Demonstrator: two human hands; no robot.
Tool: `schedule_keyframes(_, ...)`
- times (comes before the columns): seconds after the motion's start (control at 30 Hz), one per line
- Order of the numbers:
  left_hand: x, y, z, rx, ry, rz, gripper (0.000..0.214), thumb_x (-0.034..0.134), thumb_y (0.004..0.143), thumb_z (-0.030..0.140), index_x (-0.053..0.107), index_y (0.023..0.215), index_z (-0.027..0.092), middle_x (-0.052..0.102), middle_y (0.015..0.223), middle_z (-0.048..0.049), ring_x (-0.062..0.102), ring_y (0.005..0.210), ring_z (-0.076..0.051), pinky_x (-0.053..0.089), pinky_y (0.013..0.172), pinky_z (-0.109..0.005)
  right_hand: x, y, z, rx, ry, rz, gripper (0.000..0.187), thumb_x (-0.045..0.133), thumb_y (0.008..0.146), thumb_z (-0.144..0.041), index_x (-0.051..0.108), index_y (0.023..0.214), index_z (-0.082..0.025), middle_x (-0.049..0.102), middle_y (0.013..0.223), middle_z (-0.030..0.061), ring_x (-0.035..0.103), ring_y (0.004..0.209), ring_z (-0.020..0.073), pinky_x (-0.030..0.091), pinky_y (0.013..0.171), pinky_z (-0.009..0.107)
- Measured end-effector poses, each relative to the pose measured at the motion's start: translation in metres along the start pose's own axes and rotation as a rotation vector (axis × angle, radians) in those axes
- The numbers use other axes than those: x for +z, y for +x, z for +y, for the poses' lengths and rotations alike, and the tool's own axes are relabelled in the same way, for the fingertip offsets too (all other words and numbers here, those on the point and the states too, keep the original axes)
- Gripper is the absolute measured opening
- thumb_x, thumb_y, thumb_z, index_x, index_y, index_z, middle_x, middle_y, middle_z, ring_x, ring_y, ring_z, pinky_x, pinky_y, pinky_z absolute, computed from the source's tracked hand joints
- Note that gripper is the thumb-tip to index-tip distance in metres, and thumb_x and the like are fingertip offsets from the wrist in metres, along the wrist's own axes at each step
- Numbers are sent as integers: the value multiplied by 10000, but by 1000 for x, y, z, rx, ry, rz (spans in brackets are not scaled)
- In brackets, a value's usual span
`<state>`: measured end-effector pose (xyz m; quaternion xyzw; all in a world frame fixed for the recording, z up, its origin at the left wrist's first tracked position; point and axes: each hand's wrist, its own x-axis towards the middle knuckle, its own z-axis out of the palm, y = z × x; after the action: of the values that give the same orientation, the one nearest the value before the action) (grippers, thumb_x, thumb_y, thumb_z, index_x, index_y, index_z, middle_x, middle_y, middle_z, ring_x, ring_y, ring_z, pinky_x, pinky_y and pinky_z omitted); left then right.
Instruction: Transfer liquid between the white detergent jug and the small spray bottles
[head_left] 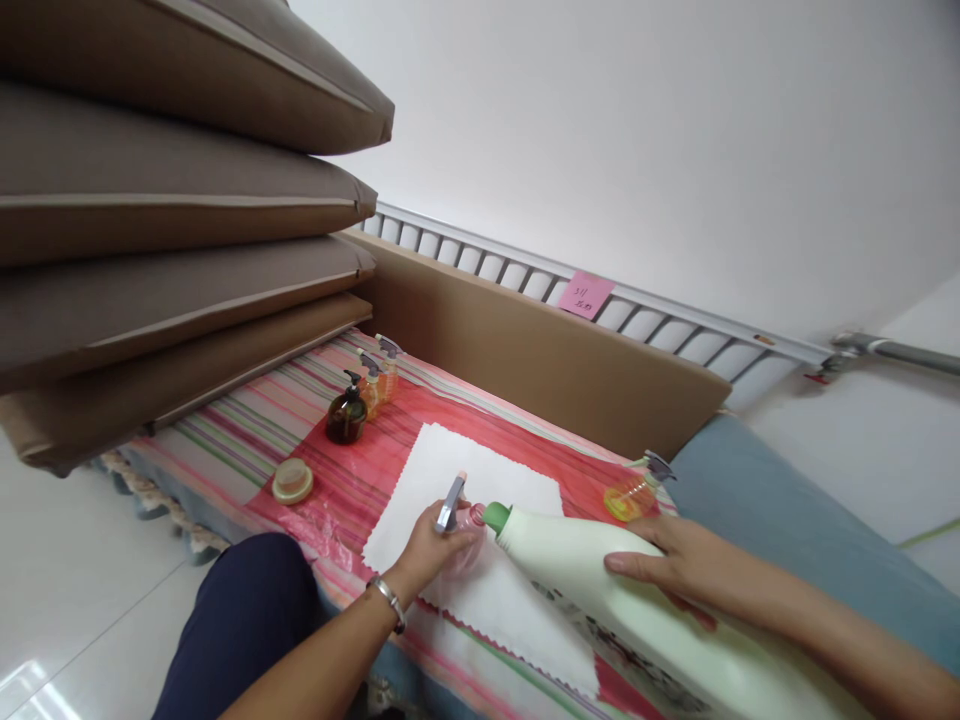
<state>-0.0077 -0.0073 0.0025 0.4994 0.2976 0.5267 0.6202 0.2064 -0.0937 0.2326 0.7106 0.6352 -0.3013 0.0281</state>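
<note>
My left hand [429, 548] is closed around a small pink spray bottle [463, 528] with a grey trigger head, held over a white cloth [480, 470]. My right hand [679, 560] grips a large white bottle [600, 585] with a green neck, tilted so its mouth touches the spray bottle. Both sit above a red striped cloth [360, 470].
A brown pump bottle [345, 415] and two orange spray bottles [379, 378] stand at the left, with a round lid [292, 481] nearer. Another orange spray bottle [634, 490] lies at the right. Stacked brown cushions [172, 220] overhang the left; a cardboard wall [540, 360] runs behind.
</note>
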Motion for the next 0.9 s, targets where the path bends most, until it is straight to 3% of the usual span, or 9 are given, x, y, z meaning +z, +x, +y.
schedule_keyframes(0.9,0,0,1,17,42,-7,423,755,591,261,619,981,171,647,1029,-63,579,998,-248,415,912,-346,-9,0,-9,9,-4,-25,359,539,767,-512,563,746,-155,481,492,-30,451,378,95,343,329,189)
